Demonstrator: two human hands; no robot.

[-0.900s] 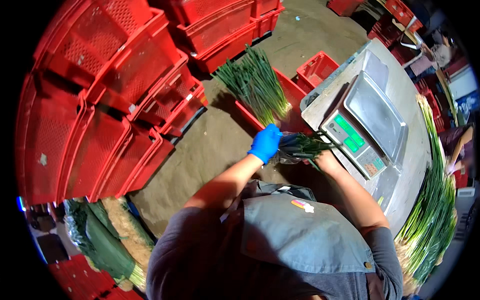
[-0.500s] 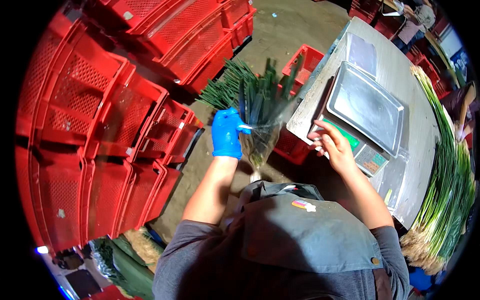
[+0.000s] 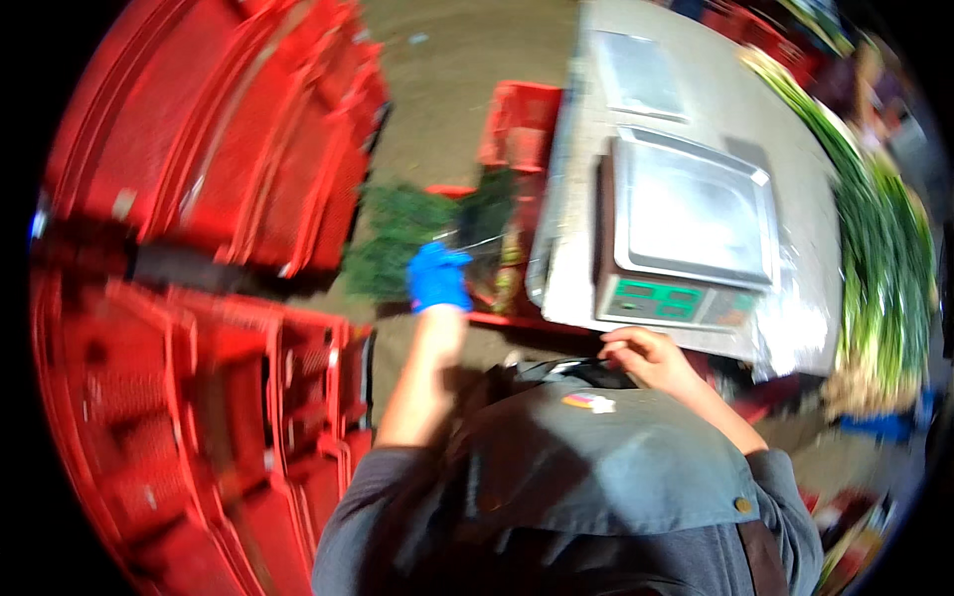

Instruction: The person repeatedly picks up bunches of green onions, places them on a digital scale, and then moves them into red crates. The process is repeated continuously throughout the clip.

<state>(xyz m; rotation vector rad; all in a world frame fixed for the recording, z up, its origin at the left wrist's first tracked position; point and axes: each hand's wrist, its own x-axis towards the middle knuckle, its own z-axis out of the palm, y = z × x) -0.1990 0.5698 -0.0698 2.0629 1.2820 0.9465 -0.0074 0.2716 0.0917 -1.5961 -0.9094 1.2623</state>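
My left hand (image 3: 438, 280), in a blue glove, is closed around a bunch of green onions (image 3: 399, 233) with its dark green leaf ends fanned out to the left. A clear plastic bag (image 3: 484, 243) with more dark greens in it shows on the right of that hand. Motion blur hides exactly how the fingers grip. My bare right hand (image 3: 648, 358) is at the near edge of the table, just below the front of a digital scale (image 3: 696, 214). Its fingers are loosely bent and apart, with nothing visible in them. Only bare metal shows on the scale's pan.
Stacks of red plastic crates (image 3: 224, 199) rise along my left. A red crate (image 3: 522, 124) stands on the floor beside the pale table (image 3: 701, 74). A flat clear sheet (image 3: 639, 74) lies behind the scale. Long green onions (image 3: 884, 268) line the table's right side.
My view has swung to the right. The left hand and its green onions are now beside the red crate by the table. My right hand has drawn back toward me, its fingers less spread.
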